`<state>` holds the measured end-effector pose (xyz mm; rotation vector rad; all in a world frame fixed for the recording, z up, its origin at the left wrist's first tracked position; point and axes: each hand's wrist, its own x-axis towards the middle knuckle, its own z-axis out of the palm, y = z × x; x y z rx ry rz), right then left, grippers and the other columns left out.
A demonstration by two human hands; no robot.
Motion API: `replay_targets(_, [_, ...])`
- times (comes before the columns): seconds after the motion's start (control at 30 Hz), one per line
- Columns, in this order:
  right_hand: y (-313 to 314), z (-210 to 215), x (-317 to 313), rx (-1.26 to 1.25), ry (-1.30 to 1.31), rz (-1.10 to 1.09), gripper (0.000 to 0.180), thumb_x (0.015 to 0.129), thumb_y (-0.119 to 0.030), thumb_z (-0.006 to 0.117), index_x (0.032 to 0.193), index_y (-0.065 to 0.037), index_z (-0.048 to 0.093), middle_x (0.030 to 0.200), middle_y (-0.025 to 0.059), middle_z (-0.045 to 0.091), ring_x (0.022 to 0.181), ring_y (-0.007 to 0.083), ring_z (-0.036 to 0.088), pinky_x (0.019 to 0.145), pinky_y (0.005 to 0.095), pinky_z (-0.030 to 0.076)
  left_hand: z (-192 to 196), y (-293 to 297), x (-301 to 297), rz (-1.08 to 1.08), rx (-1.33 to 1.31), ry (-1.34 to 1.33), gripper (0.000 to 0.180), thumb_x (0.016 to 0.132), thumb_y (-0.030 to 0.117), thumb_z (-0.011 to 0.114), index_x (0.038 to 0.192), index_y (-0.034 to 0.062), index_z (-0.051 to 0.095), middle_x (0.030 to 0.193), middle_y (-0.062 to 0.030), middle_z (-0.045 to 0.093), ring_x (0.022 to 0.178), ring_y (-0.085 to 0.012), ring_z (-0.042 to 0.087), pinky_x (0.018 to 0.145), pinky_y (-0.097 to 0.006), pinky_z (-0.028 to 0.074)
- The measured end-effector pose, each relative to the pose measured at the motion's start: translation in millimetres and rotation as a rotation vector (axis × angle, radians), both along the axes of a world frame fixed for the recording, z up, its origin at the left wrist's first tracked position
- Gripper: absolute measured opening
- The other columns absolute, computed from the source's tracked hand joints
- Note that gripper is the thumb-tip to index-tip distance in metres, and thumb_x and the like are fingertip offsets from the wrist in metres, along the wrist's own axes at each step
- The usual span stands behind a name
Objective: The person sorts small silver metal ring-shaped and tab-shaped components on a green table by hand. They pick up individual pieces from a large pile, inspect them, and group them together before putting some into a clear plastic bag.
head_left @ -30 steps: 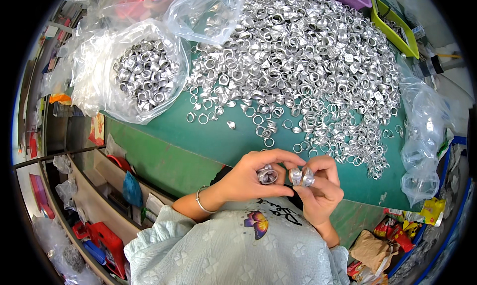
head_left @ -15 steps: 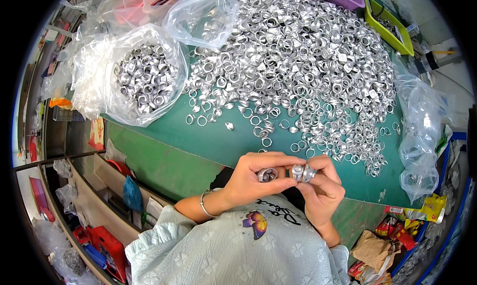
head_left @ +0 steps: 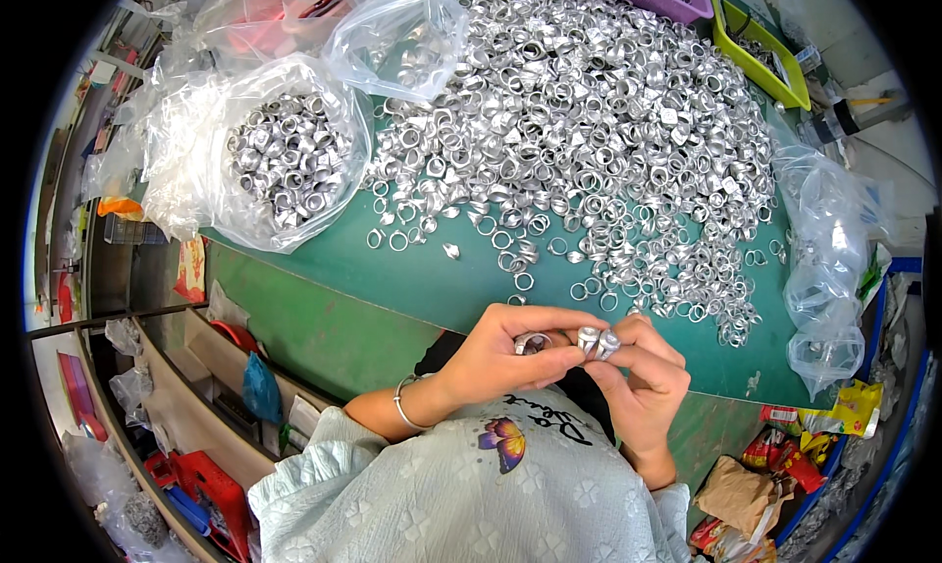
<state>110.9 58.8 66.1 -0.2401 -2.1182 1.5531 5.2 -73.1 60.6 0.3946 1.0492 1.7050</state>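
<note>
Close to my body, just off the table's front edge, my two hands meet. My left hand [head_left: 493, 359] is closed, with a silver-coloured metal ring [head_left: 533, 344] tucked in its curled fingers and another ring [head_left: 587, 341] pinched between thumb and fingertips. Beside that one, almost touching it, a second broad-topped ring [head_left: 607, 344] sits in the fingertips of my right hand [head_left: 644, 375], which is also closed. Whether more rings lie inside either hand is hidden. Beyond them a large heap of loose metal rings [head_left: 589, 121] covers much of the green table [head_left: 392, 286].
A clear plastic bag [head_left: 339, 195] of rings stands open at the left, with another clear bag [head_left: 378, 33] behind. A purple basket [head_left: 677, 3] and a yellow-green tray [head_left: 785, 90] sit at the back right. Crumpled plastic [head_left: 824, 259] lies along the right edge.
The two rings at my fingertips have turned, so different sides show. My right hand has shifted slightly to the right; both hands keep hold of their rings.
</note>
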Motion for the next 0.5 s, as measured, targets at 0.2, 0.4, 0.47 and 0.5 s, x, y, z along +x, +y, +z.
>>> replay_targets(0.2, [1.1,4.0,0.3,0.011,0.005,0.018,0.015,0.061,-0.001,0.074,0.071,0.002,0.063,0.066,0.0055,0.054,0.06,0.0176,0.048,0.059,0.0288,0.034,0.9,0.2,0.7,-0.018,0.025,-0.051,0.029,0.082,-0.001,0.055,0.111,-0.0051,0.058,0.065,-0.0025,0.055,0.049,-0.0038,0.04,0.042,-0.019,0.029])
replay_targets(0.4, [2.0,8.1,0.7,0.072,0.013,0.029,0.015,0.06,0.001,0.074,0.07,0.002,0.062,0.067,0.0059,0.054,0.061,0.0185,0.049,0.06,0.0295,0.034,5.5,0.8,2.4,-0.005,0.023,-0.021,0.03,0.081,-0.001,0.057,0.111,-0.0047,0.058,0.069,-0.003,0.056,0.051,-0.0036,0.041,0.043,-0.019,0.03])
replay_targets(0.47, [2.7,9.6,1.7,0.082,0.007,0.035,0.016,0.059,0.002,0.074,0.071,0.002,0.062,0.067,0.0058,0.055,0.061,0.0186,0.049,0.06,0.0296,0.034,6.1,0.8,3.1,-0.001,0.025,-0.016,0.03,0.081,-0.001,0.057,0.111,-0.0045,0.058,0.069,-0.0029,0.057,0.051,-0.0036,0.041,0.043,-0.019,0.03])
replay_targets(0.5, [2.5,10.7,1.7,0.083,0.007,0.033,0.016,0.059,0.002,0.074,0.071,0.002,0.062,0.067,0.0058,0.055,0.061,0.0186,0.05,0.06,0.0297,0.035,6.3,0.9,3.3,0.0,0.026,-0.014,0.03,0.081,0.0,0.057,0.111,-0.0044,0.058,0.069,-0.0029,0.057,0.051,-0.0035,0.042,0.043,-0.018,0.03])
